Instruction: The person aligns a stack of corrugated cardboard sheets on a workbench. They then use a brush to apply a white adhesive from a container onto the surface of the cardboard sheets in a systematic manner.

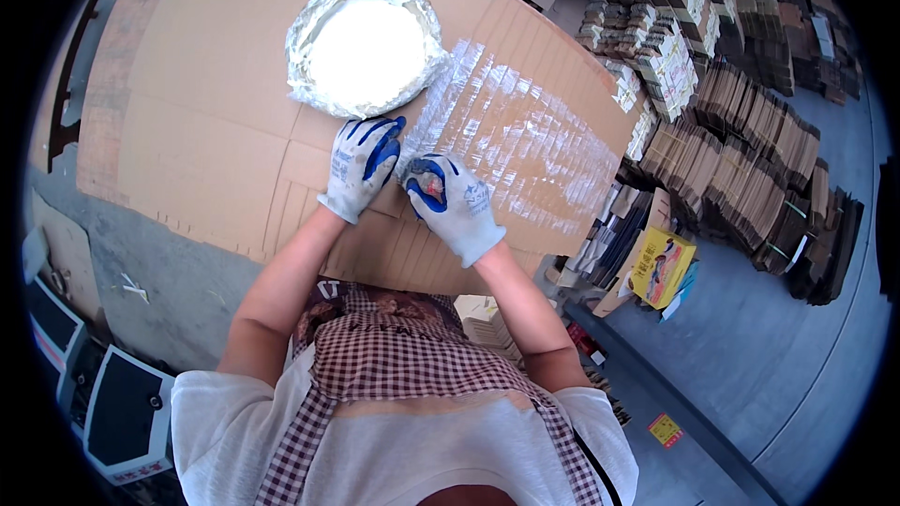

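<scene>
Both my hands wear pale grey gloves with blue-coated fingers and meet over a cardboard-topped table (206, 122). My left hand (364, 167) is closed, its fingers curled toward the right one. Curled round something small, greyish with a reddish spot, my right hand (452, 204) hides most of it; its kind cannot be made out. Just beyond the left hand lies a round thing with a crinkled, silvery-clear rim (302, 61) and a glaring white middle. Rows of shiny clear strips (525, 136), like tape, cover the cardboard right of my hands.
Bundled stacks of flat cardboard (722, 131) stand on the floor to the right. Nearer the table are a yellow box (662, 268) and dark folded sheets (614, 234). Dark-panelled, pale-framed equipment (124, 412) stands at the lower left.
</scene>
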Tool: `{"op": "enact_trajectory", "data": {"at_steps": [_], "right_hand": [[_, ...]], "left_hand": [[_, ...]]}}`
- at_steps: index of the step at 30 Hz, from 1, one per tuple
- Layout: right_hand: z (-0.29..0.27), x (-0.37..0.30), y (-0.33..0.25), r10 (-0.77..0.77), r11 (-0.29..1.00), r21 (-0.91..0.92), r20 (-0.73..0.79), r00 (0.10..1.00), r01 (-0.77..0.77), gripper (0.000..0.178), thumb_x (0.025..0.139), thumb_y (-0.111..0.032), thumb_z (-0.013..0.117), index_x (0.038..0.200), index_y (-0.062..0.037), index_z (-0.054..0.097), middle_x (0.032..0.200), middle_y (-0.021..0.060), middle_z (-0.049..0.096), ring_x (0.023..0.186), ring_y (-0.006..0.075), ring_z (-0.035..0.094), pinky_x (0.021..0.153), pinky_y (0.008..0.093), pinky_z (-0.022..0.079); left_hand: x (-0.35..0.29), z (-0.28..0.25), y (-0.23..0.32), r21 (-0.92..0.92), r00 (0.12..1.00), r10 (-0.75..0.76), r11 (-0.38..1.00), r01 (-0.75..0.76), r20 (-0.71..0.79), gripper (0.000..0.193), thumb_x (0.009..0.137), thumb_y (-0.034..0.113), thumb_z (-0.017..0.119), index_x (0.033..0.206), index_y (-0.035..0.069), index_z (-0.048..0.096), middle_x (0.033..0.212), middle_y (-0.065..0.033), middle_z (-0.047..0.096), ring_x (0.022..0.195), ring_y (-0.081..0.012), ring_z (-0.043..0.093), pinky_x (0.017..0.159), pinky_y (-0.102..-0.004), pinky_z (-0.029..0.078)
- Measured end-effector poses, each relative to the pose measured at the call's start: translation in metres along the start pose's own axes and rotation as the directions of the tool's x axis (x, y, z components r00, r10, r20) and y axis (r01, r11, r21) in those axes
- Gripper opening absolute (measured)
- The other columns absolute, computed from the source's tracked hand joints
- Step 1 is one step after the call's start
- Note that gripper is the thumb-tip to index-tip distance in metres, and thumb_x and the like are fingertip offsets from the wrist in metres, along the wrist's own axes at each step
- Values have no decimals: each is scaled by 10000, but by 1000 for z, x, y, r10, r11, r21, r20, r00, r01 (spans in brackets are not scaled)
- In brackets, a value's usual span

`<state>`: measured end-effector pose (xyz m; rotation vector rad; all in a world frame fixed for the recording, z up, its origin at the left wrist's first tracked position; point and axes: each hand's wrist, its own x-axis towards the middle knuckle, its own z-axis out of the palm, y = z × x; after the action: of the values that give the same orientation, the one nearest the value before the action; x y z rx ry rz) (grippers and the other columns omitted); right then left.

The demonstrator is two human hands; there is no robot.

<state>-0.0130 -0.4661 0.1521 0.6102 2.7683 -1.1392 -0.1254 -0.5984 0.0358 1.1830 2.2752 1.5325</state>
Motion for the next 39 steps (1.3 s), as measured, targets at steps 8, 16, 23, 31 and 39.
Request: {"op": "enact_trajectory", "data": {"at_steps": [8,16,23,31,39], "right_hand": [[1,-6,3,-56,998,-15,-38,998,56,314,784,-158,702,1063,-52,602,1014,149,627,925,344,632,828,417,520],[-7,2,21,-108,993,-77,-204,973,94,342,783,-170,706,1091,-61,607,1098,151,636,991,345,625,897,427,502],[-20,14,36,107,981,-126,-285,952,-148,374,792,-175,709,1132,-58,604,1126,164,618,1018,353,617,908,411,502],[-29,26,42,139,986,-49,-285,948,-159,375,804,-153,713,1147,-58,598,1134,162,617,1012,357,625,897,401,510],[-34,65,54,80,995,89,-397,914,-49,336,809,-156,708,1117,-58,615,1111,158,632,1035,348,626,919,404,503]], "left_hand": [[-1,2,-2,20,1000,-3,1000,2,18,365,884,224,605,1206,57,644,1169,-132,655,1039,-339,584,939,-448,427],[-1,0,-1,19,1000,-2,1000,2,23,384,884,253,598,1213,59,639,1170,-138,646,1050,-344,571,947,-452,418],[-4,0,-3,5,1000,-3,1000,3,15,397,883,263,605,1223,60,631,1178,-144,639,1055,-353,565,963,-460,403],[-2,-1,1,-1,1000,-11,1000,11,17,404,887,284,600,1218,56,632,1171,-148,637,1057,-351,561,958,-468,405],[-1,0,1,-6,1000,-6,1000,6,12,399,891,288,591,1206,48,636,1180,-152,636,1056,-355,563,962,-463,405]]}}
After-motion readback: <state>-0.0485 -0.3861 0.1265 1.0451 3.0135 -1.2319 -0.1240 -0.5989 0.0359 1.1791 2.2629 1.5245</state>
